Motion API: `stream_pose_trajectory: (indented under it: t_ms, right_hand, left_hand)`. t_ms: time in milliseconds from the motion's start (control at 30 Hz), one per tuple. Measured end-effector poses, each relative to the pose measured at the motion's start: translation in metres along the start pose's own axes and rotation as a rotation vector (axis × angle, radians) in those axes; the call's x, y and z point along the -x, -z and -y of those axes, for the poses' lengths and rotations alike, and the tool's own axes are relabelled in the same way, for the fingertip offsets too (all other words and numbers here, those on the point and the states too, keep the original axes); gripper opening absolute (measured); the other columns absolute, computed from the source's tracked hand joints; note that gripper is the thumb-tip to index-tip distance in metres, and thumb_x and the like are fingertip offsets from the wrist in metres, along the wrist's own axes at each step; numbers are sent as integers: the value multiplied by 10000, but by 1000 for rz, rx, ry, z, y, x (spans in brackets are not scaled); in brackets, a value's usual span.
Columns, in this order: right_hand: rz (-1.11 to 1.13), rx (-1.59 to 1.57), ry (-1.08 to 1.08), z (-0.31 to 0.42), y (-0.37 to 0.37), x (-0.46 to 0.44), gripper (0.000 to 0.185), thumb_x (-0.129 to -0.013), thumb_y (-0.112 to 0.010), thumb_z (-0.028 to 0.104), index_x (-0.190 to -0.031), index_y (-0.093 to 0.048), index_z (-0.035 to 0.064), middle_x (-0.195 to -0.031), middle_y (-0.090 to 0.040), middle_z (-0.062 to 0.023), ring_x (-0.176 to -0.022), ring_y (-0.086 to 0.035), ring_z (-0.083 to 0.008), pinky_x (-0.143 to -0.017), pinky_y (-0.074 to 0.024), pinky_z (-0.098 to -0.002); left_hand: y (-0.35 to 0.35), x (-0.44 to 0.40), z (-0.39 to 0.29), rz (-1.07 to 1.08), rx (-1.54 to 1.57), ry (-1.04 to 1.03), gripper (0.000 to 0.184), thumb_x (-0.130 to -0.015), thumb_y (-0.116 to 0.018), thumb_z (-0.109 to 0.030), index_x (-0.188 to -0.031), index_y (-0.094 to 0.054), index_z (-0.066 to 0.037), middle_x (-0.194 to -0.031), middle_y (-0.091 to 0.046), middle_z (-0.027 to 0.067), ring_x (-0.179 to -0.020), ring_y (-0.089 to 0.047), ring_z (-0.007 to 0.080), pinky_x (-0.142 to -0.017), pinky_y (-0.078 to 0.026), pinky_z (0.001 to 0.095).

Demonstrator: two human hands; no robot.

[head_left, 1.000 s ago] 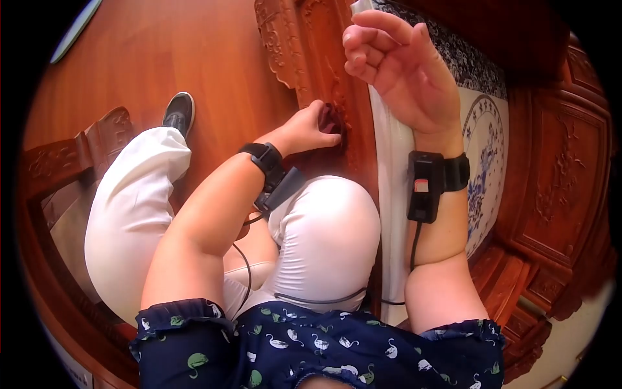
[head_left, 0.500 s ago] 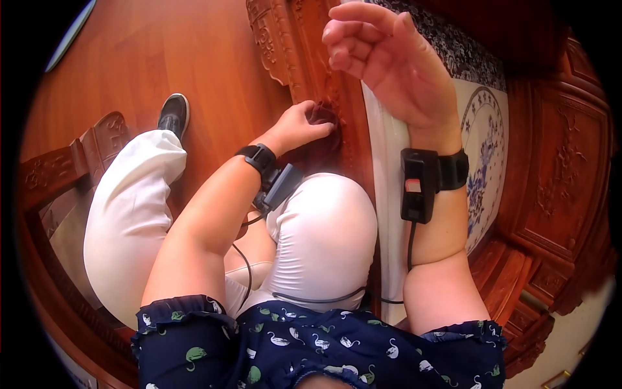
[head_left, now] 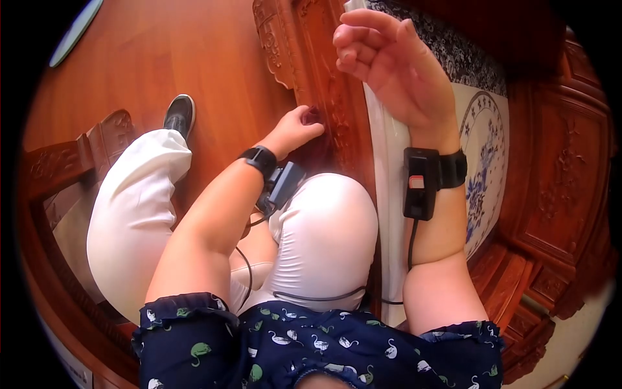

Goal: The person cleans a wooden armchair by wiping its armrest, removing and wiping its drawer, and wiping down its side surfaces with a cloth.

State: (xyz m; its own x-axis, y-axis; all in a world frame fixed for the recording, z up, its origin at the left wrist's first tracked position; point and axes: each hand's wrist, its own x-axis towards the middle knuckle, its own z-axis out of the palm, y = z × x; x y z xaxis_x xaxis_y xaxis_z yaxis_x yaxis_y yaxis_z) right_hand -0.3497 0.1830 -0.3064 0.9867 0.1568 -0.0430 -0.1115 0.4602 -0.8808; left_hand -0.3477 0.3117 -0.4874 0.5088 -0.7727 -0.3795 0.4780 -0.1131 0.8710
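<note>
My left hand (head_left: 293,131) is closed around a bunched dark-red cloth (head_left: 311,117), most of it hidden by my fingers. It is close to the carved wooden side (head_left: 330,81) of the furniture; whether the cloth touches the wood I cannot tell. Higher up, my right hand (head_left: 408,81) is held palm up above the pale edge of the seat cushion (head_left: 387,146). Its fingers are loosely bent and apart, with nothing in them. Black straps with small devices sit on both wrists, and the right one (head_left: 421,185) has a cable running down.
A carved wooden chair (head_left: 110,139) stands at the left. Beyond my shoe (head_left: 179,115) stretches the reddish wood floor (head_left: 201,58). To the right is a carved wooden panel (head_left: 551,168) beside the cushion with its blue floral pattern (head_left: 478,194).
My left hand has drawn slightly left and away from the carved wood, with the cloth in it. My right hand has shifted only slightly in view, its fingers still loosely bent.
</note>
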Motion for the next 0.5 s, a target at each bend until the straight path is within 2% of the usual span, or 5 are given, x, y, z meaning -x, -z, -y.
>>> stream_pose_trajectory:
  t_ms: [67,133,233,333,500]
  right_hand:
    - [-12,-24,-10,-2,0,5,469,-956,-393,348,-1187,-463,-54,-1041,-573,-138,-984,-552,-200,-883,-448,-308]
    - [8,20,-1,0,-1,3,466,-958,-390,344,-1185,-464,-56,-1042,-572,-141,-986,-552,-202,-886,-448,-311]
    - [1,-4,-11,-2,1,2,464,-959,-391,339,-1188,-462,-58,-1046,-570,-146,-986,-552,-205,-892,-447,-315]
    - [37,-12,-10,-3,1,1,461,-959,-393,332,-1192,-456,-62,-1052,-568,-150,-993,-550,-209,-898,-446,-318]
    - [51,-22,-11,-3,2,2,469,-951,-416,334,-1194,-452,-66,-1060,-567,-154,-1001,-550,-209,-899,-445,-318]
  left_hand:
    - [-1,3,7,26,68,49,466,-742,-625,-175,-1132,-512,53,-1062,-591,115,-978,-556,164,-875,-421,273]
    - [2,-3,8,156,-49,96,463,-743,-627,-198,-1117,-516,50,-1033,-601,117,-952,-562,169,-851,-431,281]
    - [-3,0,-8,164,-229,-41,449,-734,-632,-220,-1074,-532,55,-973,-615,132,-907,-577,189,-818,-445,289]
    - [-7,-12,-3,117,-437,-55,429,-722,-636,-224,-1029,-547,62,-908,-621,149,-875,-593,214,-794,-459,296]
    - [-8,-6,-8,77,-363,-53,404,-725,-629,-201,-1022,-553,63,-914,-623,163,-874,-602,228,-787,-468,304]
